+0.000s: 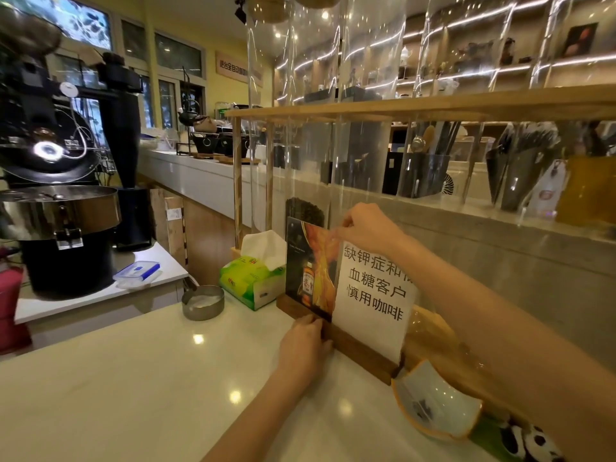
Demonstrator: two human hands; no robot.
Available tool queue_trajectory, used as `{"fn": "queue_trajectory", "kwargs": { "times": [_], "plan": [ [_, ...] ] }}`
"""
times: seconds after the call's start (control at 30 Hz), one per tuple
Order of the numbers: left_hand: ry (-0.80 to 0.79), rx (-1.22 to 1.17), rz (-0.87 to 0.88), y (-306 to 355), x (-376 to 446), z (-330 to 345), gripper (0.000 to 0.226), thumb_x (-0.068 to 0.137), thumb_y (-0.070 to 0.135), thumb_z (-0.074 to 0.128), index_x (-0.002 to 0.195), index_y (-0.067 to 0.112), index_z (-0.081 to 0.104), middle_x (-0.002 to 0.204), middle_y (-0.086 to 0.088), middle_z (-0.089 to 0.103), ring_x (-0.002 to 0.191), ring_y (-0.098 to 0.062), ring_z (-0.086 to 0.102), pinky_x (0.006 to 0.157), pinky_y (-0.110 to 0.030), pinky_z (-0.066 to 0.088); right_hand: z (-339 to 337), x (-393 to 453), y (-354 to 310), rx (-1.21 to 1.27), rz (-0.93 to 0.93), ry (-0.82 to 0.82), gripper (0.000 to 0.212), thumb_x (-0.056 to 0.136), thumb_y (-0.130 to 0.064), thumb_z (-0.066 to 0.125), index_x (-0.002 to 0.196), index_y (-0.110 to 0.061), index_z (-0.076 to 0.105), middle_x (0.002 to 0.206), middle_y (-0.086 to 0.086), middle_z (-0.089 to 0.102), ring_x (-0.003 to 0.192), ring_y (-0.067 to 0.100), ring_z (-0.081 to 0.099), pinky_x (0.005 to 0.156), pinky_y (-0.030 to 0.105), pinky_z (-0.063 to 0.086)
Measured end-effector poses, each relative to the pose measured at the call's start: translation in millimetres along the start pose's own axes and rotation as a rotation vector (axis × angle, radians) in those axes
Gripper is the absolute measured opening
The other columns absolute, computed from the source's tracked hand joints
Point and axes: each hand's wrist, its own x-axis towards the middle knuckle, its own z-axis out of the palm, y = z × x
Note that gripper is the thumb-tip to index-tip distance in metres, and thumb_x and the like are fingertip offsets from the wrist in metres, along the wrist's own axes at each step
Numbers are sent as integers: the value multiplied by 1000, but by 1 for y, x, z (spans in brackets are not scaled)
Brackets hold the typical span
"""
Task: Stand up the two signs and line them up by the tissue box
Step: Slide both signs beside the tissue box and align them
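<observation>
Two signs stand upright in wooden bases on the white counter (133, 378), in a row to the right of the green tissue box (250, 278). The dark sign with a bottle picture (308, 271) is nearest the box. The white sign with black Chinese characters (375, 295) stands right of it, its wooden base (363, 355) running toward me. My right hand (366, 228) pinches the top edge of the white sign. My left hand (305, 348) grips the near end of the base where the two signs meet.
A small metal cup (202, 301) sits left of the tissue box. A curved white dish with an orange rim (433, 405) lies right of the signs. Behind them stands a wooden rack (400, 110) with clear tubes. A coffee roaster (56, 181) stands at the left.
</observation>
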Motion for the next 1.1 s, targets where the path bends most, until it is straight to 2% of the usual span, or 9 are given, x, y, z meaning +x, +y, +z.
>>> {"fn": "queue_trajectory", "kwargs": {
  "times": [0.13, 0.3, 0.47, 0.6, 0.83, 1.0, 1.1],
  "plan": [
    [-18, -18, -38, -13, 2, 0, 43, 87, 27, 45, 129, 18, 47, 139, -3, 40, 122, -22, 48, 99, -33, 47, 11, 16, -12, 3, 2, -14, 29, 86, -22, 58, 93, 5, 68, 95, 20, 71, 81, 28, 67, 76, 35, 54],
    [-60, -23, -25, -16, 7, 0, 37, 92, 30, 40, 125, 19, 52, 134, 0, 44, 125, -20, 46, 102, -30, 43, 20, 25, -12, -46, -42, 22, 18, 84, -11, 61, 98, -4, 70, 100, 13, 71, 90, 21, 66, 84, 34, 55],
    [-97, -55, -31, -18, 9, -6, 36, 92, 26, 42, 125, 17, 52, 133, -5, 44, 115, -19, 52, 97, -29, 44, 21, 29, -11, -60, -68, 42, 16, 81, -7, 63, 93, -2, 72, 95, 11, 72, 83, 18, 66, 77, 28, 55],
    [-119, -41, -33, -18, 11, -6, 33, 93, 26, 42, 121, 15, 54, 129, -8, 46, 110, -21, 53, 93, -29, 44, 19, 31, -10, -78, -87, 37, 15, 80, -6, 63, 90, -2, 73, 92, 12, 73, 83, 19, 67, 78, 31, 57],
    [-144, -13, -22, -16, 11, -6, 39, 93, 26, 41, 130, 15, 46, 138, -9, 40, 121, -22, 48, 100, -29, 41, 21, 33, -7, -60, -64, 42, 16, 80, -7, 65, 94, -4, 72, 96, 11, 72, 86, 19, 66, 78, 30, 56],
    [-159, 60, 4, -19, 10, -9, 44, 95, 24, 38, 138, 17, 36, 149, -11, 30, 136, -24, 34, 109, -29, 32, 21, 28, -5, -31, -63, 30, 19, 82, -8, 63, 98, -3, 71, 100, 11, 71, 88, 19, 66, 79, 27, 53],
    [-197, 103, 0, -16, 11, -13, 45, 96, 23, 37, 140, 16, 33, 151, -14, 28, 139, -26, 29, 111, -31, 29, 20, 25, -7, -73, -72, -5, 19, 85, -8, 59, 98, -3, 70, 100, 13, 71, 89, 22, 67, 82, 31, 55]
  ]
}}
